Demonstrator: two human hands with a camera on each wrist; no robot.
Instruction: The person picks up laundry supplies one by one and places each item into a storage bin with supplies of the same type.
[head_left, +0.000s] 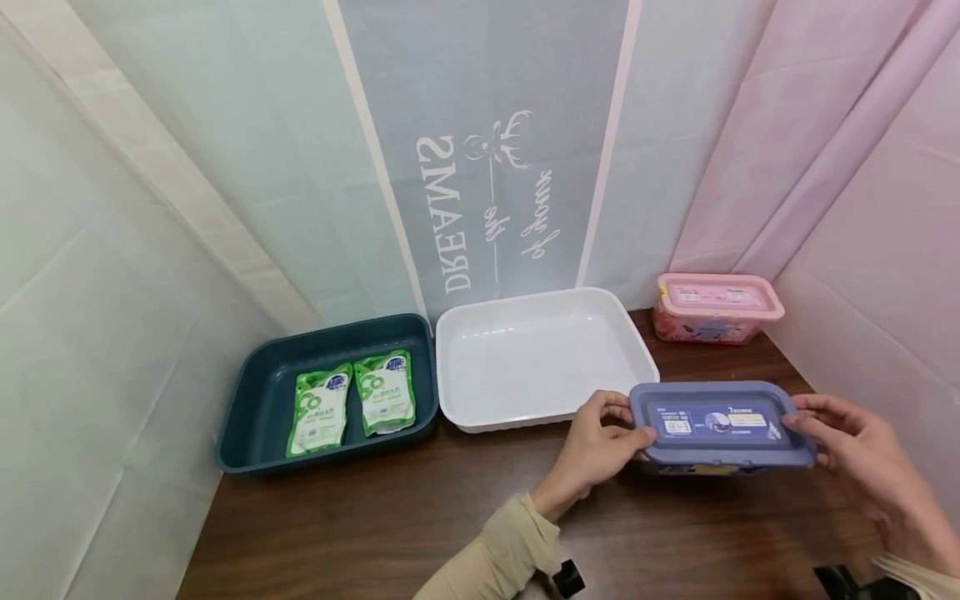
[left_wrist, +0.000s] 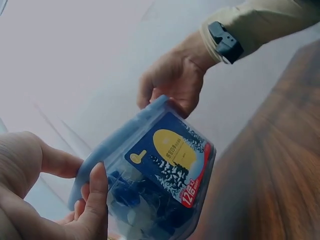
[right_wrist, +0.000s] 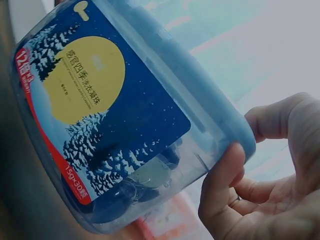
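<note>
- Head view: Pale cloth backdrop (head_left: 495, 75) with mirrored white lettering behind a dark wood-grain table (head_left: 360, 525).
- Head view, left: Dark green tray (head_left: 262, 417) holds two green-and-white pouches (head_left: 321, 410) side by side. White tray (head_left: 540, 358) stands just beside it, mid-table.
- Head view, right: Pink lidded box (head_left: 716, 308) sits at the back. Blue lidded box (head_left: 720, 423) is in front of it, near the white tray's right front corner, between left hand (head_left: 596, 446) and right hand (head_left: 862, 442). Fingers of both hands grip its ends; cannot tell whether its base touches the table.
- Left wrist view: Left thumb and fingers pinch the lid's near end; right hand holds the far end. Snowy-tree label (left_wrist: 172, 155) faces the camera; blue and whitish contents show through the clear wall. Black device (left_wrist: 225, 42) on right sleeve cuff.
- Right wrist view: Right thumb and fingers, close together, pinch the lid rim at one corner.
</note>
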